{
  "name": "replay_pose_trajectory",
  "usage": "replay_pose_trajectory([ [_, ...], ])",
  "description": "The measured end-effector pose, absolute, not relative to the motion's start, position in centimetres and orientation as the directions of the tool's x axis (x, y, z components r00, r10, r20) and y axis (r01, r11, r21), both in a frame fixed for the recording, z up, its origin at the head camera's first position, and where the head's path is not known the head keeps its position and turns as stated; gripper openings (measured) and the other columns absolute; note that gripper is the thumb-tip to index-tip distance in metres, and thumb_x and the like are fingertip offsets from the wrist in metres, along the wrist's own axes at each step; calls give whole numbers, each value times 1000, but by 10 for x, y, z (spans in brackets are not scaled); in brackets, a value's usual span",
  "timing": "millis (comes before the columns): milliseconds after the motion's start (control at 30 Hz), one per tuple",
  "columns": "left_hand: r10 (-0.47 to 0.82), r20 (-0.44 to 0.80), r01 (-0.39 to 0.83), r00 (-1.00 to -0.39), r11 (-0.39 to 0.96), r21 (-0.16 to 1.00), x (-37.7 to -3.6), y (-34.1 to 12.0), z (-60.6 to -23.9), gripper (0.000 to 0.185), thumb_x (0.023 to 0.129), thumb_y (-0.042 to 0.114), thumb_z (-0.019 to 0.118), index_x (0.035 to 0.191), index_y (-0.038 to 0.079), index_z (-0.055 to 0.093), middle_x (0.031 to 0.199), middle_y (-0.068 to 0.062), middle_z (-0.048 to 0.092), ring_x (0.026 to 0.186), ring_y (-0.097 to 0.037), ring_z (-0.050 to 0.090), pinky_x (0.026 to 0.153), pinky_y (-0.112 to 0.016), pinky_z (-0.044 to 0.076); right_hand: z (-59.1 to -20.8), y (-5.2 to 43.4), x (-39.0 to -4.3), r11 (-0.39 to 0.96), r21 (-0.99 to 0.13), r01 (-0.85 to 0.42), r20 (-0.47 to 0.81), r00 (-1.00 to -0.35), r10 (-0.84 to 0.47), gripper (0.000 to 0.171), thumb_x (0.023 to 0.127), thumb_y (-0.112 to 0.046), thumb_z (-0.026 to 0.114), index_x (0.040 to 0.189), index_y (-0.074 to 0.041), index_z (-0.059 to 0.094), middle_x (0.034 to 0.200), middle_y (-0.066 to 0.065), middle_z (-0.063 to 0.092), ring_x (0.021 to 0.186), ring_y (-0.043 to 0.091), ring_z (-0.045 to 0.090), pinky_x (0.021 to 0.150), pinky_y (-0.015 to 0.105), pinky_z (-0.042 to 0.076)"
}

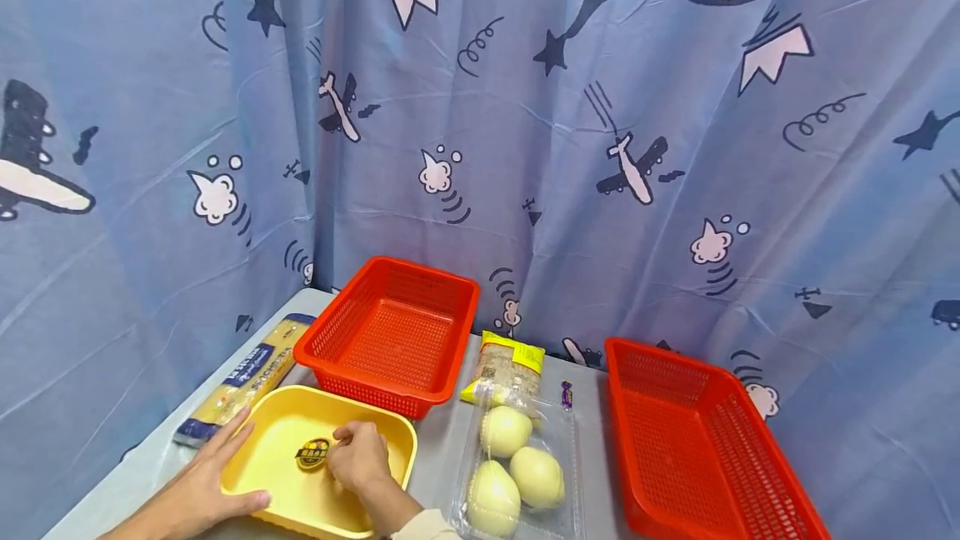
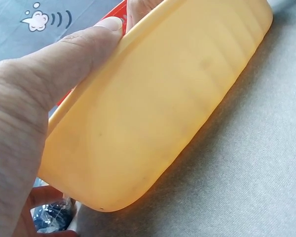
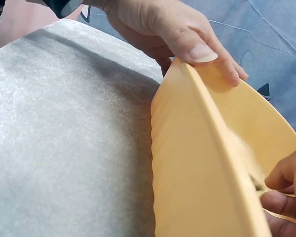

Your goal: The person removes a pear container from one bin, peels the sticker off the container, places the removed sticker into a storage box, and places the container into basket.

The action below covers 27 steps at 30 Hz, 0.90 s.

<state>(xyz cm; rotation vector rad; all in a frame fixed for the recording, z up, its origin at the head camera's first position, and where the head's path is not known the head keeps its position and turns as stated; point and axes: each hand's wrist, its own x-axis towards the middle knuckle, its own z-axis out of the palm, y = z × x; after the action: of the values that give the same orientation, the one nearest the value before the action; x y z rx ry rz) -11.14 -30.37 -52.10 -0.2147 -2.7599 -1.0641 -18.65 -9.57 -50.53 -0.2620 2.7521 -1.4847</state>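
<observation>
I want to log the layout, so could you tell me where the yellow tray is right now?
In the head view the yellow tray sits at the table's near left, just in front of the left red basket, with the pasta packet on its left.

Sticker [image 1: 312, 453] print in yellow tray [image 1: 281, 423] too small

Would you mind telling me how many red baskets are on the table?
2. One red basket stands at the back, just behind the yellow tray; the other red basket is on the right, beside the clear pack of pale round items. None seems hidden.
</observation>
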Motion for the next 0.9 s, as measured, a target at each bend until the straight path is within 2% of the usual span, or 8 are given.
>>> replay_pose_trajectory([
  [167, 67, 112, 125, -991, 736, 666, -111, -304, -519, 96, 78, 40, 77, 144, -12, 31, 151, -26, 18, 128, -55, 24, 85, -75, 32, -505, -95, -186, 530, -837, -138, 74, -987, -140, 21, 69, 5, 65, 79, -12, 72, 64, -11, 55, 61, 5, 51, 60, 24, 46],
  [267, 73, 109, 127, -991, 738, 662, -111, -304, -518, 95, 79, 39, 76, 144, -12, 31, 151, -27, 17, 128, -55, 25, 85, -74, 33, -502, -95, -185, 500, -857, -124, 61, -988, -139, 22, 69, 5, 65, 82, -11, 73, 64, -11, 54, 59, 5, 51, 58, 24, 46],
  [433, 71, 115, 130, -991, 737, 663, -111, -304, -518, 95, 79, 39, 77, 144, -12, 31, 151, -26, 17, 127, -54, 27, 85, -74, 34, -496, -93, -185, 414, -904, -106, 44, -987, -156, 25, 69, 8, 66, 87, -8, 72, 65, -8, 54, 54, 7, 52, 54, 23, 46],
  [667, 80, 192, 187, -978, 742, 644, -111, -305, -520, 97, 75, 37, 80, 142, -14, 33, 149, -27, 20, 126, -55, 28, 84, -74, 34, -486, -88, -183, 345, -930, -125, 69, -983, -169, 26, 68, 8, 66, 88, -6, 72, 65, -8, 57, 51, 6, 52, 51, 22, 46],
  [900, 80, 209, 198, -975, 741, 642, -112, -305, -521, 96, 75, 37, 80, 142, -14, 34, 149, -27, 20, 125, -56, 28, 84, -75, 34, -471, -80, -182, 246, -963, -110, 57, -975, -215, 26, 72, 8, 67, 95, -4, 70, 71, -4, 56, 54, 14, 61, 48, 21, 48],
])
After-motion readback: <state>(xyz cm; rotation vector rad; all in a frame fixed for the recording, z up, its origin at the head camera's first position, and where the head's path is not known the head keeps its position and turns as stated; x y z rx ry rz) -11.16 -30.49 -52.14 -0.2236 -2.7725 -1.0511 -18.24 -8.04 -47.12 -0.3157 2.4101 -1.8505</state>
